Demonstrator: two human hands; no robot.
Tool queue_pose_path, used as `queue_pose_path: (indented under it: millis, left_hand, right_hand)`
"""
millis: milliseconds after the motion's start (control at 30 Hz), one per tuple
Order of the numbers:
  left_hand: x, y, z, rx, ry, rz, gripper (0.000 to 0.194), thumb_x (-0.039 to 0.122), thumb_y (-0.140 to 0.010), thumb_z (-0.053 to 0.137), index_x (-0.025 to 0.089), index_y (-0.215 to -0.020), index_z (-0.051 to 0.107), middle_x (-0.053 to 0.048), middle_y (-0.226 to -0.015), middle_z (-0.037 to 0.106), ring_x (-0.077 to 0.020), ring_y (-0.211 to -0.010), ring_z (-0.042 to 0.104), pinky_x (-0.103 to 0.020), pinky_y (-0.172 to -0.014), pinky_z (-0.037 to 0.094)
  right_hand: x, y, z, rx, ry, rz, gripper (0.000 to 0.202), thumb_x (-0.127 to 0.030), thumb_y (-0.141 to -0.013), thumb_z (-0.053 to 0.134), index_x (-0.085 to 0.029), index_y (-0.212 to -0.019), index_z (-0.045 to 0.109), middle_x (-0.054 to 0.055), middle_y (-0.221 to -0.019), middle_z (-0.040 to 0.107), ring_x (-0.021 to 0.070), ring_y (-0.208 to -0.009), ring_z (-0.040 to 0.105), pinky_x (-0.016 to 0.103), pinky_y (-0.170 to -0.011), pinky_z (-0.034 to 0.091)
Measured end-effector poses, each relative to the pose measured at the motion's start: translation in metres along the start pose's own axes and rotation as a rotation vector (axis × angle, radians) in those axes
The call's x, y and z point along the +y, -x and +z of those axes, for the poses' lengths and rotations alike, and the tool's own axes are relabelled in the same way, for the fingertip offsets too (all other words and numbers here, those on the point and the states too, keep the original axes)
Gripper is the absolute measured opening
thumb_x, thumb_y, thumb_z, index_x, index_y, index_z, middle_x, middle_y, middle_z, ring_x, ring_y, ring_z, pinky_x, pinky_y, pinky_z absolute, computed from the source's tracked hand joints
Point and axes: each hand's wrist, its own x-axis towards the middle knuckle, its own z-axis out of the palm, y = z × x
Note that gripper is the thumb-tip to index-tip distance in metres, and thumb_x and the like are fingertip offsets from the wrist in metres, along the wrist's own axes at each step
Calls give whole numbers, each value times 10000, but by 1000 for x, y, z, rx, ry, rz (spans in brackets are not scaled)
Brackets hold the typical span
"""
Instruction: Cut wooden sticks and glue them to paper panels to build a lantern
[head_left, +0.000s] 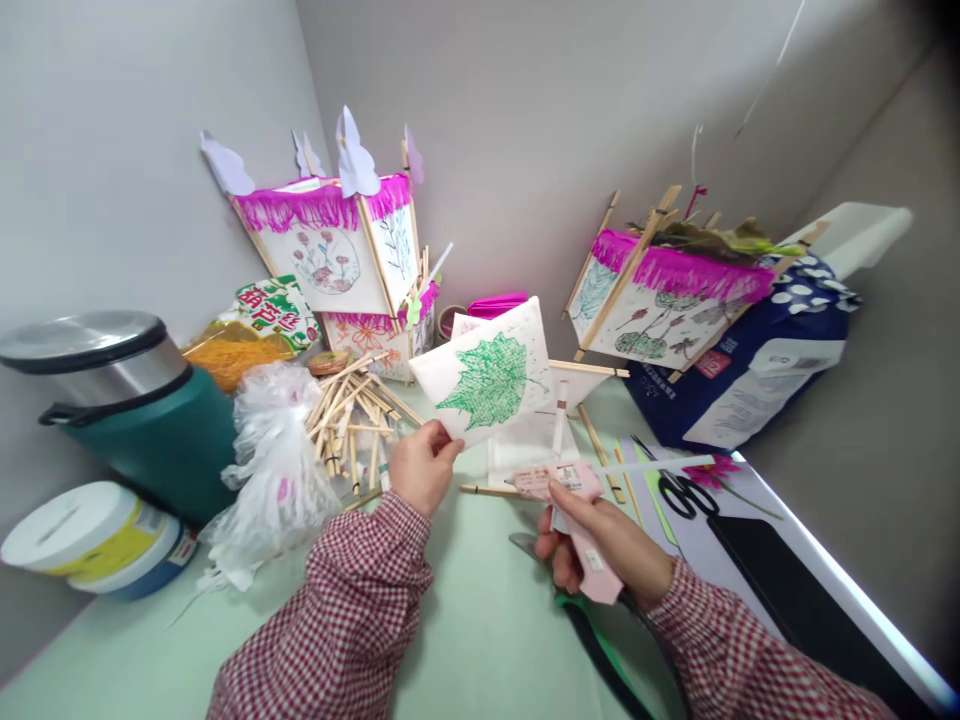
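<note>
Between the fingers and thumb of my left hand (426, 468) is the lower corner of a white panel with a green leaf drawing (491, 375). My right hand (600, 540) is closed round a pink glue gun (589, 570), its nozzle pointing left, just below the panel. A white glue stick (660, 465) juts from the gun's back. Wooden sticks (592, 370) show around the panel; whether they are joined to it I cannot tell. Green-and-black scissors or pliers (592, 640) lie under my right hand, partly hidden by it.
Paper lanterns with magenta fringe stand back left (322, 250) and right (660, 300). At left are a teal flask (150, 430), tubs (97, 540), a plastic bag (274, 460) and loose sticks (360, 410). Black scissors (686, 495) and a dark flat object (802, 590) lie at right.
</note>
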Motion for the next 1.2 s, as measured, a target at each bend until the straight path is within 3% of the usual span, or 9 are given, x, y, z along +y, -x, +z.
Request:
queue_pose_path:
  millis: [167, 367, 1200]
  left_hand:
    - [3, 1, -2, 62, 32, -16, 103, 237, -722, 574, 175, -788, 625, -21, -742, 690, -147, -689, 627, -250, -653, 452]
    - [11, 5, -3, 53, 3, -13, 71, 216, -721, 580, 188, -768, 626, -7, -728, 694, -142, -677, 629, -244, -647, 441]
    - [5, -1, -12, 129, 34, -33, 112, 244, -722, 577, 184, -793, 639, -21, -757, 697, -148, -698, 633, -245, -654, 462]
  right_hand:
    - [4, -13, 9, 26, 25, 60, 507, -620, -788, 439, -135, -678, 541, 53, -577, 622, 120, -361, 547, 216, -331, 389]
    - [3, -17, 11, 27, 112, 44, 511, -613, -797, 424, -134, -658, 533, 38, -534, 603, 124, -347, 548, 211, -334, 370]
    - [-1, -16, 16, 43, 175, 55, 519, -615, -794, 414, -153, -570, 491, 5, -446, 555, 113, -312, 517, 207, -312, 335]
